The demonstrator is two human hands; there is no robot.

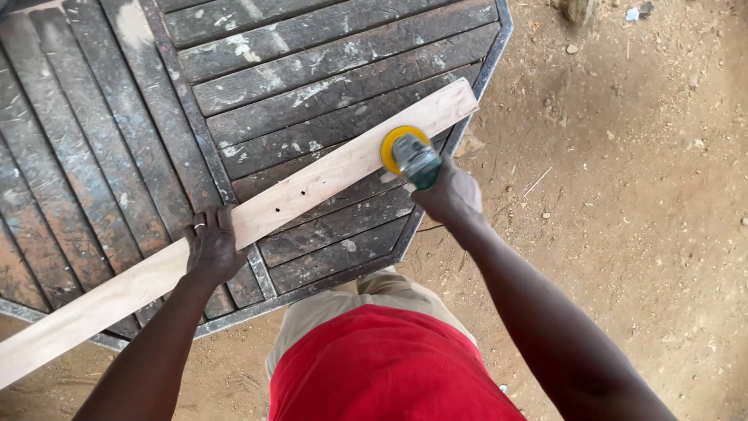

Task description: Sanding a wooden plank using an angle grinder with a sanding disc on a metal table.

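Both hands are busy: the left hand point(212, 245) presses flat on the plank point(257, 214) lying across the counter point(117, 140), while the right hand point(452, 195) grips the sander point(409, 152) near the plank's far end by the counter's right edge. Sanding seems under way; the next pass calls for steady pressure along the board.

Outdoor or open-sided woodworking spot, rough workshop on bare ground. Dirt floor point(623, 195) sandy, strewn with sawdust, chips, small stones. Work surface is worn slatted table point(117, 117), dark planks in metal frame, scratched and splashed with pale paint or filler. Long pale board point(257, 214) lies across it, raw wood with small drilled holes. Power sander point(411, 156) with yellow disc sits on board, a woodworker's tool. No walls, shelves or benches in view
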